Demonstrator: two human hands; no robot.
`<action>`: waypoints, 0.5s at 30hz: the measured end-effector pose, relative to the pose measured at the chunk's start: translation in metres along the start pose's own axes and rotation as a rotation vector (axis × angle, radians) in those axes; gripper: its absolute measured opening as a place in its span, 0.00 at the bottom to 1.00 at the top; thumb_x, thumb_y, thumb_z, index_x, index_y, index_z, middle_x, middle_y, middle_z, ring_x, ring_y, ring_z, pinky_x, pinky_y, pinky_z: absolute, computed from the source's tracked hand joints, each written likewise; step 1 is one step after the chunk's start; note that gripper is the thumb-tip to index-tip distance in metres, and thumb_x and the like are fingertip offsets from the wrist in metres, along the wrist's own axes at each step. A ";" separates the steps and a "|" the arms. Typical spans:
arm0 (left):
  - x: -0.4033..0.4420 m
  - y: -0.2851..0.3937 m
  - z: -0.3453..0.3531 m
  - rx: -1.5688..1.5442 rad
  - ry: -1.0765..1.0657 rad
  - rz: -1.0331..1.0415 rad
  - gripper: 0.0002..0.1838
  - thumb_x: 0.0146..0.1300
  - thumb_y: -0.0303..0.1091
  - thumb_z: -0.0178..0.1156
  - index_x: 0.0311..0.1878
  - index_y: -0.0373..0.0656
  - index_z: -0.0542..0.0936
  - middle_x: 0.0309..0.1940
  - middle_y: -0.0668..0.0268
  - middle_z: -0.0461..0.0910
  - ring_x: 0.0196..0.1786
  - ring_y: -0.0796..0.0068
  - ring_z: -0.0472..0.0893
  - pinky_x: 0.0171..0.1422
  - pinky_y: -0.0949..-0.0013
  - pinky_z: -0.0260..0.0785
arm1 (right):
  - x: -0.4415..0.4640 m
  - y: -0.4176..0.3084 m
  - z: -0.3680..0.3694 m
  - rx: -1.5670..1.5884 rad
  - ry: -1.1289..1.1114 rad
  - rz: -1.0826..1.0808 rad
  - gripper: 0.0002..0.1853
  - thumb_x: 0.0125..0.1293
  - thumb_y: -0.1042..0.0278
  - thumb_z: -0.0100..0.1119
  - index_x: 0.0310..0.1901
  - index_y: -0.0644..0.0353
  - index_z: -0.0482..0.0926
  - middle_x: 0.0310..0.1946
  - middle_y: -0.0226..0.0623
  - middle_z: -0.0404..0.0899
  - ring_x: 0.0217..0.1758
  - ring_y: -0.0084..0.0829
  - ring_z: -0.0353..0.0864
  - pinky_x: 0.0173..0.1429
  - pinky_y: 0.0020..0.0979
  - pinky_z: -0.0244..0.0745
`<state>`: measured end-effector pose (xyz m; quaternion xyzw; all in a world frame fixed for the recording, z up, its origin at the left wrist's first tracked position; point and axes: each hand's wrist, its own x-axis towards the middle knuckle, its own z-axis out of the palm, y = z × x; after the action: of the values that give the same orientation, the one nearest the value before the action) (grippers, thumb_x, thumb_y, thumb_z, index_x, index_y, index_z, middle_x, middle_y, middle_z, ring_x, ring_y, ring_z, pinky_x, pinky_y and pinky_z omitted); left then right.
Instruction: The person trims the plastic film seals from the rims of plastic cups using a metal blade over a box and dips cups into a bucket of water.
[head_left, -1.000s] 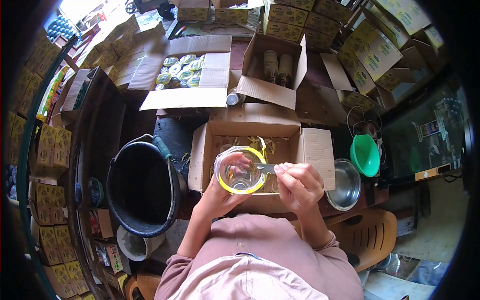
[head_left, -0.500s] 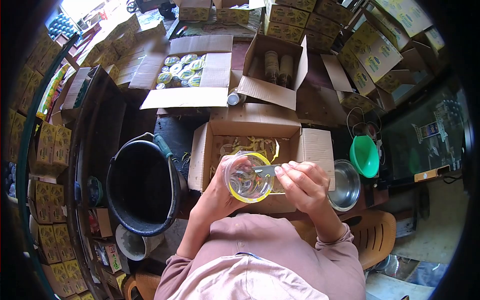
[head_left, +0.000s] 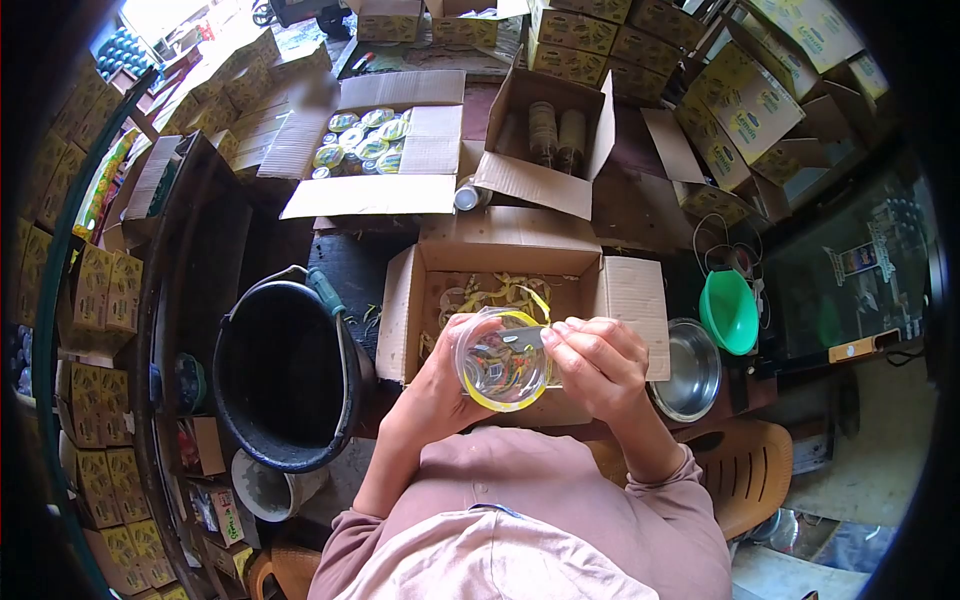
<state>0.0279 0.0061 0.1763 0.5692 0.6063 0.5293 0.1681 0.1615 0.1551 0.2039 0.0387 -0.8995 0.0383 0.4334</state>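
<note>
My left hand (head_left: 437, 388) is closed around a clear plastic cup (head_left: 490, 375) with a yellow rim, tilted so its round opening faces me. In my right hand (head_left: 603, 370) is a knife (head_left: 519, 338), its grey blade lying across the rim. A thin yellow strip (head_left: 541, 302) curls up from the rim near the blade. Below both hands stands an open cardboard box (head_left: 400, 312), with loose yellow strips (head_left: 486, 292) scattered inside. The knife's handle is hidden by my fingers.
A black bucket (head_left: 222, 375) stands at left, with a grey pail (head_left: 262, 490) beneath it. To the right are a metal bowl (head_left: 708, 372) and a green bowl (head_left: 730, 312). Behind are a carton of sealed cups (head_left: 370, 140) and an open carton with cup stacks (head_left: 543, 135).
The cup has shifted slightly right and down. My right hand has moved a little left, and the yellow strip now leans and bends differently by the rim.
</note>
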 end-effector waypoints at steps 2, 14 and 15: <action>0.001 -0.001 0.001 -0.031 -0.005 -0.003 0.39 0.44 0.29 0.69 0.59 0.42 0.60 0.51 0.53 0.64 0.55 0.55 0.68 0.60 0.61 0.62 | 0.001 0.000 0.001 0.043 0.010 0.034 0.08 0.46 0.77 0.61 0.32 0.62 0.81 0.28 0.33 0.79 0.32 0.26 0.78 0.35 0.25 0.76; 0.002 -0.027 0.008 -0.295 0.092 -0.002 0.40 0.45 0.27 0.69 0.60 0.40 0.58 0.52 0.57 0.67 0.55 0.66 0.71 0.57 0.66 0.64 | -0.003 -0.015 0.019 0.409 0.257 0.614 0.08 0.47 0.83 0.64 0.31 0.63 0.79 0.22 0.36 0.76 0.23 0.24 0.77 0.26 0.22 0.71; 0.001 -0.028 0.009 -0.321 0.104 -0.023 0.40 0.45 0.27 0.69 0.60 0.40 0.57 0.52 0.57 0.67 0.55 0.66 0.71 0.57 0.66 0.64 | -0.004 -0.018 0.021 0.412 0.264 0.633 0.08 0.47 0.83 0.64 0.31 0.63 0.79 0.22 0.36 0.76 0.23 0.24 0.77 0.27 0.22 0.71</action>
<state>0.0204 0.0168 0.1499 0.4999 0.5284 0.6461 0.2313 0.1494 0.1357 0.1886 -0.1597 -0.7770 0.3544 0.4951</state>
